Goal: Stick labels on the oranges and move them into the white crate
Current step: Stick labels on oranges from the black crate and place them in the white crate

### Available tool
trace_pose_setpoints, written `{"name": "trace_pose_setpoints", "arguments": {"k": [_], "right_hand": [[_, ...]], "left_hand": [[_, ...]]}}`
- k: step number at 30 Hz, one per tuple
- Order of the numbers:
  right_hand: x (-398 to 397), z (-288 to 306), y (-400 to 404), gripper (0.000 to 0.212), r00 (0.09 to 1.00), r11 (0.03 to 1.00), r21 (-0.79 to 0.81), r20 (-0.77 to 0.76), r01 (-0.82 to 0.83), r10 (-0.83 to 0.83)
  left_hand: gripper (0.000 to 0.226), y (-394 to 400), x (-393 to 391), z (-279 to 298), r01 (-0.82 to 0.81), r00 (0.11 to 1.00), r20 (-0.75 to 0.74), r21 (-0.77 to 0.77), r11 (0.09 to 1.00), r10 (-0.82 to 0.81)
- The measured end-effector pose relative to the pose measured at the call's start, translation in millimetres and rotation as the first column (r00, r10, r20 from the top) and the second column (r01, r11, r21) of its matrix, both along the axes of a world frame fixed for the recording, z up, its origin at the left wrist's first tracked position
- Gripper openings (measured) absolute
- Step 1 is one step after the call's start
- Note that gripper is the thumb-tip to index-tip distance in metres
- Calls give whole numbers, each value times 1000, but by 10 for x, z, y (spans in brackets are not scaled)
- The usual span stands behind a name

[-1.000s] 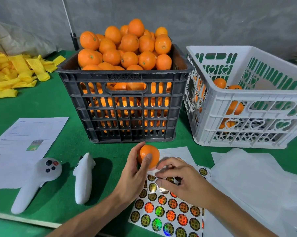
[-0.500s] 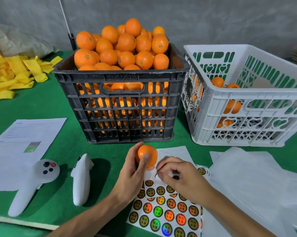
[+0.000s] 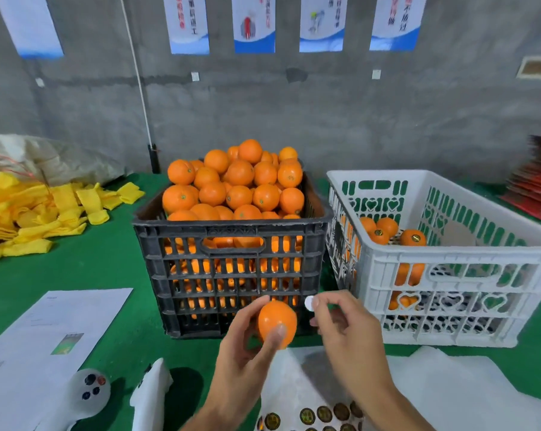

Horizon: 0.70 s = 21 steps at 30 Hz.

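Orange: one orange (image 3: 277, 323) held up in front of the black crate (image 3: 232, 262), above the table's near edge.
Left hand: the left hand (image 3: 247, 346) has thumb and fingers clamped round the orange.
Label: a round label (image 3: 308, 303), pale back showing, sits just beside the fruit, not yet touching it.
Right hand: the right hand (image 3: 344, 325) pinches the label at its fingertips.
Sheet: the label sheet (image 3: 316, 415) lies at the near edge, its print too small to read.
White crate: the white crate (image 3: 449, 253) stands right of the black one, a few labelled oranges inside.
Risk: the label could fold onto itself or cling to the finger; a curved, pitted rind may leave an edge lifting.
Writing: wall posters (image 3: 253, 23) carry characters, blurred beyond reading.
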State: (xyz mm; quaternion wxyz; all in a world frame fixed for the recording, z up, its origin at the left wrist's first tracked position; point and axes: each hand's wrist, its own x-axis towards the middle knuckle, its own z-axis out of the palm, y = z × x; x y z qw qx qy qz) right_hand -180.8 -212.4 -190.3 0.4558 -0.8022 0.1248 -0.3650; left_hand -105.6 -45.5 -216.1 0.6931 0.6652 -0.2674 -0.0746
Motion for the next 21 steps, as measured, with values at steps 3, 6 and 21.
{"name": "trace_pose_setpoints", "arguments": {"k": [3,6,21], "right_hand": [[145,431,35,9,992,986,-161,126,43,-23],[217,837,11,27,980,991,-129,196,13,12],[137,1511,-612,52,954,903,-310,101,299,-281]], "left_hand": [[55,-214,100,450,-24,990,139,-81,996,35],[54,-378,254,982,-92,943,310,-99,991,118],[70,-1036,600,2013,-148,672,723,343,928,-160]]}}
